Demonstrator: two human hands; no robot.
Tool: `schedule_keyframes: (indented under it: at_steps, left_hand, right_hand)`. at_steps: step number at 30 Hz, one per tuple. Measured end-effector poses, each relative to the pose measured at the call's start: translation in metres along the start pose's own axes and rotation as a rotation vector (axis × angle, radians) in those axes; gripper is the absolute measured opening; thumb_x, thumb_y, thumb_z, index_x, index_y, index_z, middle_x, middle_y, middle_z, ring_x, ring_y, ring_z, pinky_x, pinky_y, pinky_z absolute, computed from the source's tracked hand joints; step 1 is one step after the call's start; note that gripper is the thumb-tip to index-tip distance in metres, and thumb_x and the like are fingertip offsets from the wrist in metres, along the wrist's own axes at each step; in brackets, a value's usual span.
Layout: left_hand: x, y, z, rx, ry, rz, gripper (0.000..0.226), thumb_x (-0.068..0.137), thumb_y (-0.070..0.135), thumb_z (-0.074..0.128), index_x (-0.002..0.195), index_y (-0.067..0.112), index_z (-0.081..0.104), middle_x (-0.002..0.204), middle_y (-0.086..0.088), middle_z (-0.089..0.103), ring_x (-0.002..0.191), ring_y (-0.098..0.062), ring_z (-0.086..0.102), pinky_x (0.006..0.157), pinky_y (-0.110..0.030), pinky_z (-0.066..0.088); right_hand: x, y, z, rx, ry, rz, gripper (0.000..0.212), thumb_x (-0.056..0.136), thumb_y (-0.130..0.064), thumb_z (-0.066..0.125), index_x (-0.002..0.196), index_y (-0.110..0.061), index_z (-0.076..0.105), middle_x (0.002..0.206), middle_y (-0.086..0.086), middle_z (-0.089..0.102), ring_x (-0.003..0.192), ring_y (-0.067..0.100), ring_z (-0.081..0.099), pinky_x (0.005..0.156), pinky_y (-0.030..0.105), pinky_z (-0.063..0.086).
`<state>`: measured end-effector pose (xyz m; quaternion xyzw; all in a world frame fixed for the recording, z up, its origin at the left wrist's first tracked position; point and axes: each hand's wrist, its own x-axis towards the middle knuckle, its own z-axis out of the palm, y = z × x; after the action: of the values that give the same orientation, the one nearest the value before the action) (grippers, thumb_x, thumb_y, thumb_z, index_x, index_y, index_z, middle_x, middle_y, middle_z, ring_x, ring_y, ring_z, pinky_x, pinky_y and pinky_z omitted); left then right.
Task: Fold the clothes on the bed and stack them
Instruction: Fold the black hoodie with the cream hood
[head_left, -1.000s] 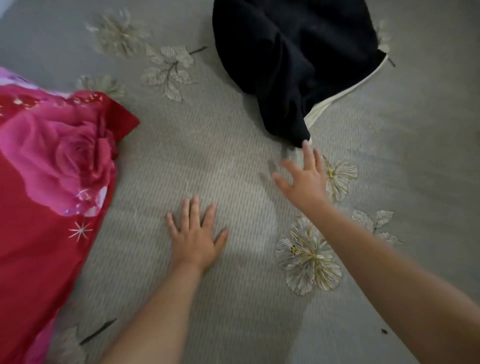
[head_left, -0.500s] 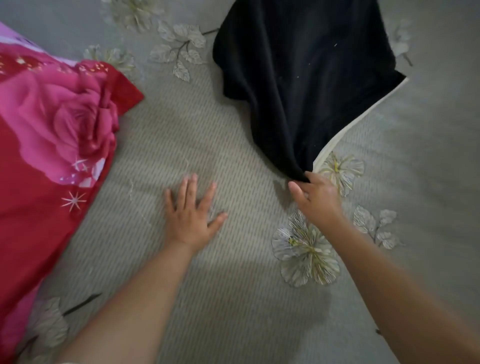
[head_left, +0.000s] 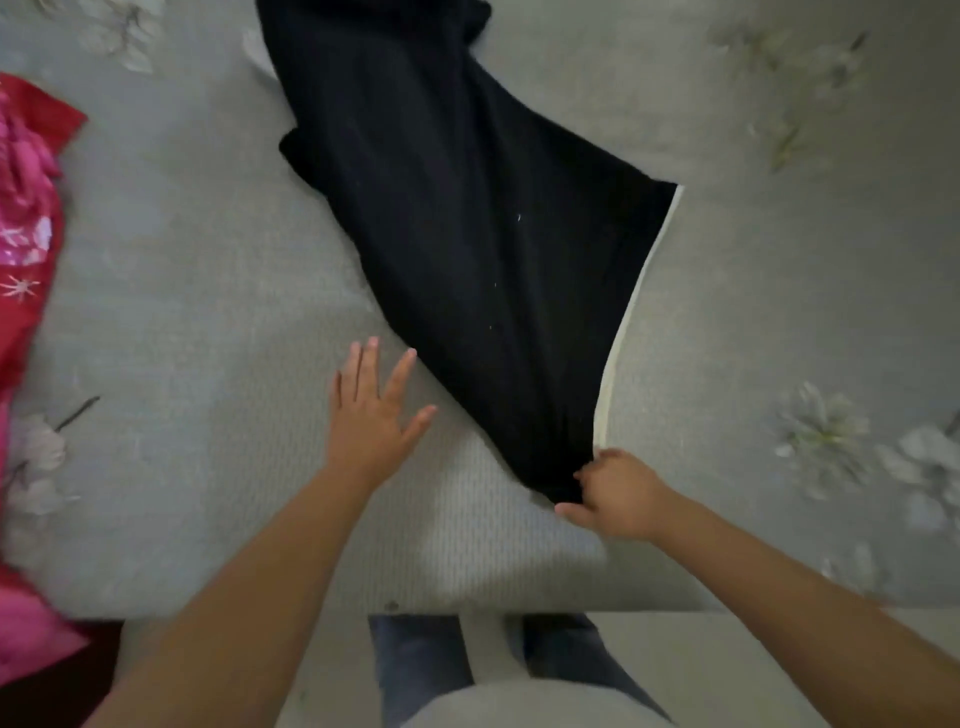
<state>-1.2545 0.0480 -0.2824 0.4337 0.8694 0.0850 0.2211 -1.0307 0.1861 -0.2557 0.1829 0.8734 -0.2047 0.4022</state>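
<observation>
Dragged by one corner, the black garment (head_left: 467, 218) had slid toward the near edge of the bed (head_left: 208, 291) since the earlier frames, stretching into a long diagonal from the far side down to the right hand (head_left: 615, 493). That hand pinched the garment's nearest corner, fingers curled round the cloth, close to the bed's near edge. A cream lining or second layer (head_left: 631, 312) showed along its right border. The left hand (head_left: 371, 410) lay flat on the bed with fingers spread, holding nothing, its forefinger just beside the garment's left border.

Judging from this, the far end was still bunched, so pulling by a single corner could twist the cloth and set creases into any fold. Too strong a pull could also drag the corner off the near edge. The red floral bedding (head_left: 26, 234) at the left edge lay well apart.
</observation>
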Motion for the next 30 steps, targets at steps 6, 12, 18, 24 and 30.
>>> schedule_keyframes:
  at_steps: [6,12,18,24,30]
  left_hand:
    - [-0.029,0.059,0.017,0.194,-0.046,0.040,0.064,0.093,0.051,0.033,0.147,0.027,0.009,0.155,-0.008,-0.006,0.141,-0.025,-0.012,0.113,-0.042,0.000]
    - [-0.005,0.064,0.005,0.357,-0.171,0.024,0.061,0.093,0.055,0.023,0.146,0.028,0.009,0.156,0.001,-0.002,0.141,-0.023,-0.014,0.113,-0.045,-0.002]
    - [0.017,0.044,0.015,0.421,-0.300,0.015,0.066,0.092,0.058,0.024,0.146,0.031,-0.002,0.155,0.003,0.011,0.142,-0.020,0.002,0.113,-0.046,0.006]
    - [0.019,0.043,0.003,0.237,-0.147,0.047,0.067,0.092,0.049,0.039,0.146,0.021,0.012,0.147,-0.003,0.033,0.138,-0.020,0.023,0.111,-0.044,0.019]
    - [-0.030,-0.004,-0.070,-0.038,0.178,-0.192,0.058,0.093,0.033,0.047,0.140,0.004,0.031,0.139,-0.019,0.042,0.127,-0.034,0.039,0.104,-0.043,0.029]
  right_hand:
    - [-0.038,0.050,0.015,0.237,-0.451,0.110,0.053,0.091,-0.048,0.045,0.090,0.000,0.070,0.087,0.010,0.066,0.080,0.016,0.056,0.081,0.024,0.042]
    - [0.014,0.073,-0.033,0.426,0.593,0.388,0.044,0.090,-0.050,0.043,0.128,-0.030,0.051,0.153,0.007,0.016,0.140,0.028,0.007,0.112,0.044,0.014]
    - [0.044,0.102,-0.003,0.969,0.572,0.789,0.054,0.087,-0.057,0.043,0.136,-0.035,0.040,0.154,0.009,-0.006,0.141,0.032,-0.002,0.111,0.049,0.016]
    - [0.035,0.090,-0.006,1.156,0.901,0.562,0.042,0.097,-0.034,0.039,0.134,-0.015,0.045,0.153,0.008,0.017,0.139,0.022,0.020,0.112,0.030,0.016]
    - [0.005,-0.005,-0.101,1.058,0.964,-0.016,0.034,0.095,-0.021,0.047,0.126,-0.009,0.054,0.137,-0.003,0.040,0.121,0.001,0.034,0.088,0.000,0.019]
